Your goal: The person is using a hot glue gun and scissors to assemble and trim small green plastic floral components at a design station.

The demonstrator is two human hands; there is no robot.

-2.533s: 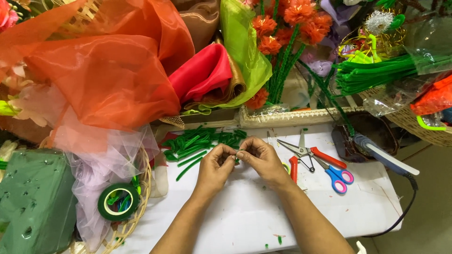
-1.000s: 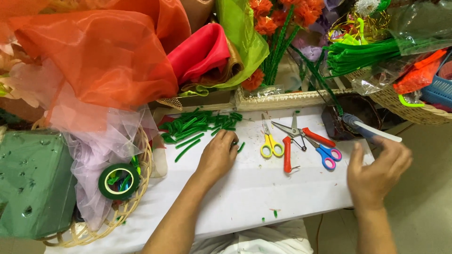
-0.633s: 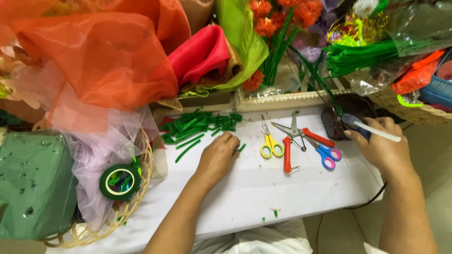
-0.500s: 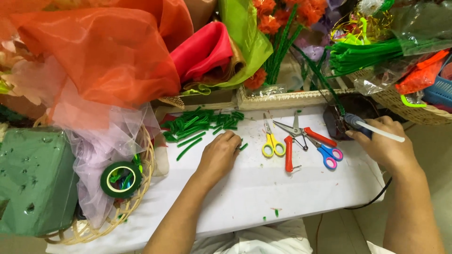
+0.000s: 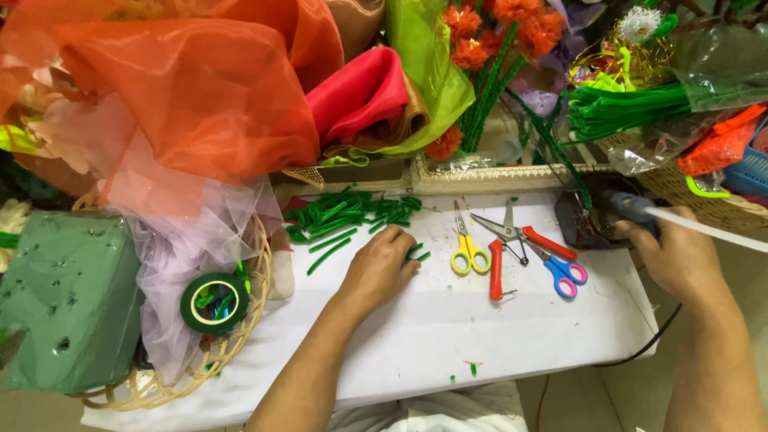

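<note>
Two hands are at work on the white table (image 5: 496, 352), and your right hand (image 5: 680, 260) is closed around the dark handle of a glue gun (image 5: 632, 210), which sits at about three o'clock from the table's middle, at the right edge; a white glue stick (image 5: 712, 230) sticks out behind it and a black cord (image 5: 640, 346) hangs down below. Your left hand (image 5: 380, 268) lies flat with the fingers bent down on the green stem pieces (image 5: 352, 218) at about eleven o'clock; I cannot tell if it pinches one piece or only presses on them. These pieces look light, thin and easy to bend, so I judge you should take one near its middle with the fingertips. The gun looks stiff and solid, and its front part is probably hot, so keep to the handle. Between your hands lie yellow scissors (image 5: 468, 248), red pliers (image 5: 508, 252) and blue scissors (image 5: 560, 272). At nine o'clock a roll of green tape (image 5: 214, 302) rests in a wicker basket (image 5: 160, 388), beside a green foam block (image 5: 64, 300). At twelve o'clock orange fabric (image 5: 184, 88) and orange flowers (image 5: 496, 32) are piled.
</note>
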